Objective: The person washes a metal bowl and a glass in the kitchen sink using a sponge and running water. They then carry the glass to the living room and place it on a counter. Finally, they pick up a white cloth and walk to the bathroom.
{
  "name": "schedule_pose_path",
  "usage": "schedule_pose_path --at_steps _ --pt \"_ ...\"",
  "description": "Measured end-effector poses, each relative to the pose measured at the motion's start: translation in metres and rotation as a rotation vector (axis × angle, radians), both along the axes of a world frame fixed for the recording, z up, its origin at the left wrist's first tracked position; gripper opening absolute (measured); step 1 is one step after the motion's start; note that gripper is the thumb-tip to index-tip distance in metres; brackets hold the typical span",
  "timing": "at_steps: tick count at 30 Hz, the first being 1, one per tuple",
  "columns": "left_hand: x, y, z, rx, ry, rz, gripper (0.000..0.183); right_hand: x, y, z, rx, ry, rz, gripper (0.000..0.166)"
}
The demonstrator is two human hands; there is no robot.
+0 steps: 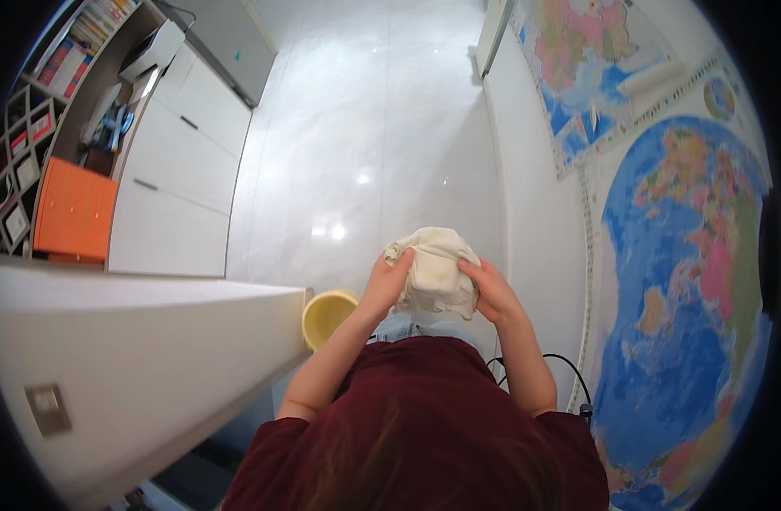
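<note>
A cream-coloured cloth [436, 268], bunched and partly folded, is held out in front of my body above the floor. My left hand [390, 281] grips its left side, the thumb lying on top near a gathered, frilly corner. On the opposite side my right hand [489, 287] pinches the cloth with the thumb on top. The fingers of both hands are mostly hidden beneath or behind the fabric. Some of the cloth's lower edge hangs down uneven, close to my jeans.
A yellow round bin [328, 318] stands beside the end of a white partition [173, 332], near my left forearm. White cabinets [173, 191] and an orange drawer unit [75, 207] line the left. Wall maps [671, 306] cover the right wall [537, 223]. A black cable [572, 367] loops by my right elbow.
</note>
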State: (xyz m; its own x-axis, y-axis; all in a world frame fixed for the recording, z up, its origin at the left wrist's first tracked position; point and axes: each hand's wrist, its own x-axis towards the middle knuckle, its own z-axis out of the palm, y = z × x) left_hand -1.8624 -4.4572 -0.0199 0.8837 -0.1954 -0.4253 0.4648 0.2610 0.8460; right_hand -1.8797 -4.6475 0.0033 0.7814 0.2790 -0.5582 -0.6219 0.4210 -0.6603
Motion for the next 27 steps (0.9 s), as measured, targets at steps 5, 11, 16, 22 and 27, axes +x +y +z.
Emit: schedule_pose_path --at_steps 5,11,16,22,27 --pt "0.133 -0.025 0.010 0.016 -0.076 -0.054 0.030 0.123 -0.023 0.000 0.024 -0.028 -0.084 0.038" --pt "0.266 -0.019 0.009 0.021 -0.044 -0.070 0.028 0.255 -0.011 -0.005 -0.016 -0.018 -0.165 0.037" --pt "0.390 -0.029 -0.005 0.045 -0.072 -0.064 0.029 0.384 -0.021 -0.027 -0.217 -0.124 -0.133 0.035" --pt "0.551 -0.044 -0.002 0.061 -0.015 -0.073 0.032 0.549 -0.040 -0.028 -0.171 -0.093 -0.112 0.037" --pt "0.676 -0.054 0.008 0.097 0.032 -0.050 0.034 0.676 -0.046 0.003 -0.174 -0.147 0.010 0.042"
